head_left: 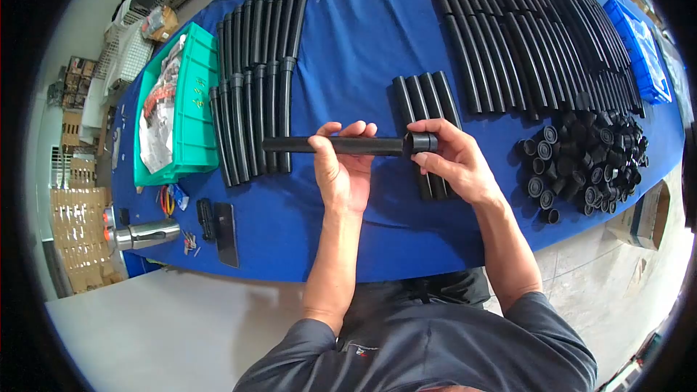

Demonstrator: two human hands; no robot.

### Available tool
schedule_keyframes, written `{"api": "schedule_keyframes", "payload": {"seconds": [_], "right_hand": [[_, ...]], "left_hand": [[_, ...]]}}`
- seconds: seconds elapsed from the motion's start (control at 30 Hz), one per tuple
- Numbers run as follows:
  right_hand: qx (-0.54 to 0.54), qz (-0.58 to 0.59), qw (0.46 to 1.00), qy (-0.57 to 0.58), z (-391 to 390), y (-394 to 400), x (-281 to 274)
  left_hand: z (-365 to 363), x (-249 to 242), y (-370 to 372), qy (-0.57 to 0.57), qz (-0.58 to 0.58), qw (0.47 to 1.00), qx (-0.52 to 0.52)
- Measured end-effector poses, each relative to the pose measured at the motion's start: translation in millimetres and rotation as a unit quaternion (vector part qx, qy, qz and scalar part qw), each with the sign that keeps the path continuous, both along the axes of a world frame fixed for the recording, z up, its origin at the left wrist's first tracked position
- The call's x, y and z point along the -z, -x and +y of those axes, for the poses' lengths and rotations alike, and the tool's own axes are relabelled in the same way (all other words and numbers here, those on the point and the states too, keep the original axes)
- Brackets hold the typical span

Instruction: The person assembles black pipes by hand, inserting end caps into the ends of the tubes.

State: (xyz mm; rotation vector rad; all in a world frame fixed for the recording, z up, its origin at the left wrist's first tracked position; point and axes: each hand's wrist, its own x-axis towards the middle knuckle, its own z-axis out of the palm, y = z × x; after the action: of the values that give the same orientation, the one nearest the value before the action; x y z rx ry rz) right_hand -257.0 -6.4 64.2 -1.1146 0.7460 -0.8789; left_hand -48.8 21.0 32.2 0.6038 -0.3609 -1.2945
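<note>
A black plastic tube (298,145) lies level across my left hand (343,174), its fingers and thumb closed around the middle. At the tube's right end, my right hand (461,161) pinches a black end cap (422,143) between thumb and fingers. The cap lines up with the tube's end and sits right at it. Under and behind my right hand, several black tubes (430,94) lie side by side on the blue cloth (356,36). To the right is a heap of loose black caps (581,163).
Two rows of capped tubes (260,36) lie at left, beside a green crate (197,116) holding plastic wrapping. Many more tubes (501,51) fill the far right, near a blue bin (637,54). A steel thermos (149,234), keys (190,242) and a phone (226,236) occupy the front left.
</note>
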Motion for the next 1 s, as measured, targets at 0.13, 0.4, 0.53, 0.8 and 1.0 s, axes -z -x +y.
{"api": "schedule_keyframes", "payload": {"seconds": [0.13, 0.4, 0.53, 0.8, 1.0], "right_hand": [[-0.005, 0.011, 1.0, 0.004, 0.5, -2.1, 3.4], [0.007, -0.053, 0.998, 0.014, -1.9, -0.7, 8.4], [-0.002, -0.029, 1.0, 0.01, 0.7, -2.8, 7.7], [0.007, 0.043, 0.997, 0.069, 3.4, -4.7, 5.7], [0.041, 0.051, 0.994, 0.086, 6.8, -9.5, 9.3]], "left_hand": [[2.7, -4.8, 6.7, 0.023, -0.043, 0.999, 0.017], [5.1, -1.7, 23.2, 0.056, -0.037, 0.99, 0.122], [2.4, -0.1, 25.0, 0.044, -0.026, 0.994, 0.102], [3.3, 1.2, 21.0, 0.015, -0.09, 0.992, 0.084], [5.1, 0.5, 28.5, 0.006, -0.056, 0.996, 0.069]]}}
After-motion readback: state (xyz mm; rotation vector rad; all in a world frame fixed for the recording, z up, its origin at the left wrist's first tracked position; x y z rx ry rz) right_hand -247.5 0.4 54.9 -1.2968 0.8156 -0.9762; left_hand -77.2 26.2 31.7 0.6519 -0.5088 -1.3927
